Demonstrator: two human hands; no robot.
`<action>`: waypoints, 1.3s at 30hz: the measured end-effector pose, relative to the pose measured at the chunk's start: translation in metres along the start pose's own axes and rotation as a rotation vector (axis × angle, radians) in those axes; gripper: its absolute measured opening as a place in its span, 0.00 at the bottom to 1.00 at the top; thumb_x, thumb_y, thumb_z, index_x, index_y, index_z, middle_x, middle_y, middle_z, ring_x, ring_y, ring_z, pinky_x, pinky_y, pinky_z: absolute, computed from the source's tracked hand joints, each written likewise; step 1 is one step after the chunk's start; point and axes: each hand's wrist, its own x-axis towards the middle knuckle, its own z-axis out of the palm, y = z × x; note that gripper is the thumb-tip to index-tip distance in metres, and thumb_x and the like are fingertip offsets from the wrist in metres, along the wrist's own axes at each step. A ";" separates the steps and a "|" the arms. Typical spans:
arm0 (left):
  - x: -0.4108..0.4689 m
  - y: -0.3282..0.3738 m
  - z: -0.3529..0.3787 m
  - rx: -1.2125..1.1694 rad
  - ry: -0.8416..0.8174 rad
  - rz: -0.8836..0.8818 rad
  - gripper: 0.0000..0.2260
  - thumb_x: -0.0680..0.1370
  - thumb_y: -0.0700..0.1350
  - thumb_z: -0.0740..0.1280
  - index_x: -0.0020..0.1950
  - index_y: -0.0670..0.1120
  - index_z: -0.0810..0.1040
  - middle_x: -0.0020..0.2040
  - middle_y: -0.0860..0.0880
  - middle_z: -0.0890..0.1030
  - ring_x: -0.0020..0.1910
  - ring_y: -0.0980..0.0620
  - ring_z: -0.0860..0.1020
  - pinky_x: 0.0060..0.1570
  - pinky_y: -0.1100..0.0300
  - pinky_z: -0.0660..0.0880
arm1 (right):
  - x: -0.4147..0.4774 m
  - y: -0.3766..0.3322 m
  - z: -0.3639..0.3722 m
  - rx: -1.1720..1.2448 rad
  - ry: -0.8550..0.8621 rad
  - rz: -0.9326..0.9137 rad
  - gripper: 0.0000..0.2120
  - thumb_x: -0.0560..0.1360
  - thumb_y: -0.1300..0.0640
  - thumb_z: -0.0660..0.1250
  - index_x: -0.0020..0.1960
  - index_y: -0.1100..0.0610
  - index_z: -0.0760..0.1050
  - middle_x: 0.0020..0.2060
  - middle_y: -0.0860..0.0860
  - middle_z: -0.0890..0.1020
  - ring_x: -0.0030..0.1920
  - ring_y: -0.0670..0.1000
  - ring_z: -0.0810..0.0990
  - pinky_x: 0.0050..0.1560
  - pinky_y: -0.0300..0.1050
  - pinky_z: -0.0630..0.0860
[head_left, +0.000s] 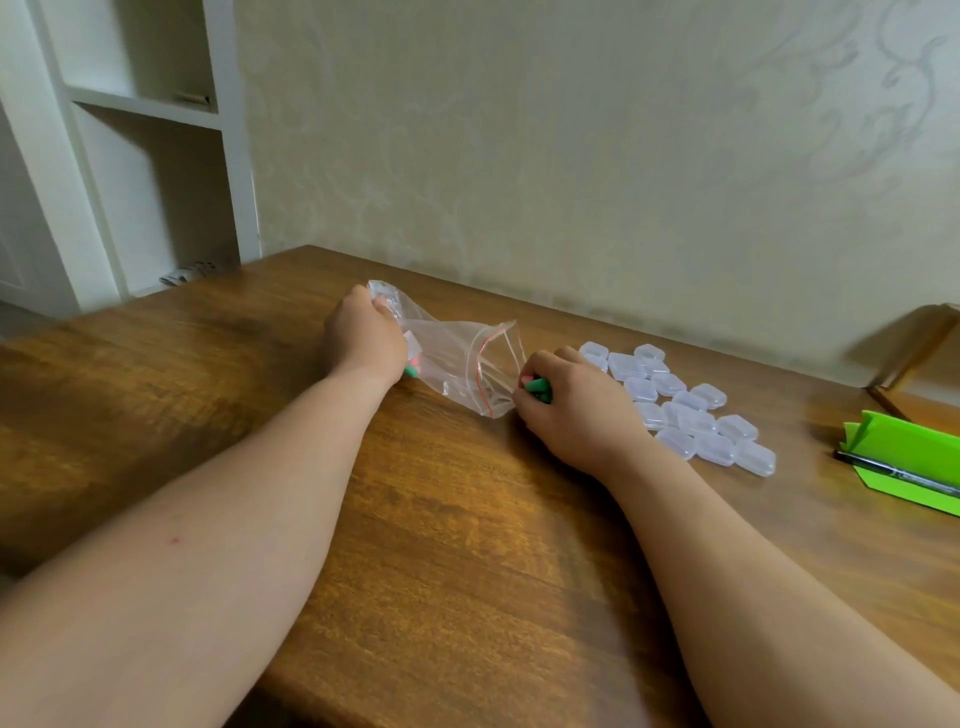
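Observation:
A clear zip bag (457, 358) with a red seal line lies on the wooden table (457, 545), its mouth turned to the right. My left hand (366, 335) grips the bag's closed far-left end. A few small green and pink pieces (411, 370) show inside the bag beside that hand. My right hand (576, 405) sits at the bag's mouth, its fingers curled round small green and pink pieces (536, 387). What else the fist holds is hidden.
Several small clear plastic boxes (691, 410) lie clustered just right of my right hand. A folded green paper (914, 462) with a black pen (893, 473) on it sits at the right edge. A wall runs behind the table; a white shelf unit (145, 156) stands at left.

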 end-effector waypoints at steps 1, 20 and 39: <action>0.000 -0.001 0.000 -0.009 -0.003 0.003 0.13 0.90 0.46 0.56 0.70 0.45 0.76 0.65 0.43 0.81 0.63 0.42 0.82 0.59 0.44 0.83 | 0.000 0.000 0.000 -0.001 -0.023 -0.012 0.07 0.82 0.43 0.65 0.56 0.43 0.76 0.52 0.44 0.75 0.50 0.49 0.77 0.42 0.44 0.75; 0.001 -0.001 0.000 -0.034 -0.017 0.000 0.14 0.90 0.47 0.56 0.71 0.45 0.76 0.66 0.43 0.81 0.63 0.43 0.81 0.51 0.52 0.80 | 0.000 -0.004 -0.008 0.101 -0.028 0.054 0.07 0.80 0.43 0.68 0.52 0.45 0.73 0.53 0.45 0.75 0.51 0.48 0.77 0.46 0.44 0.77; -0.001 -0.001 -0.004 -0.109 -0.051 -0.020 0.13 0.90 0.50 0.56 0.69 0.47 0.76 0.64 0.45 0.82 0.61 0.45 0.82 0.50 0.52 0.81 | -0.001 -0.004 -0.009 0.053 -0.089 0.016 0.15 0.79 0.34 0.64 0.60 0.41 0.75 0.60 0.43 0.74 0.62 0.48 0.73 0.65 0.54 0.71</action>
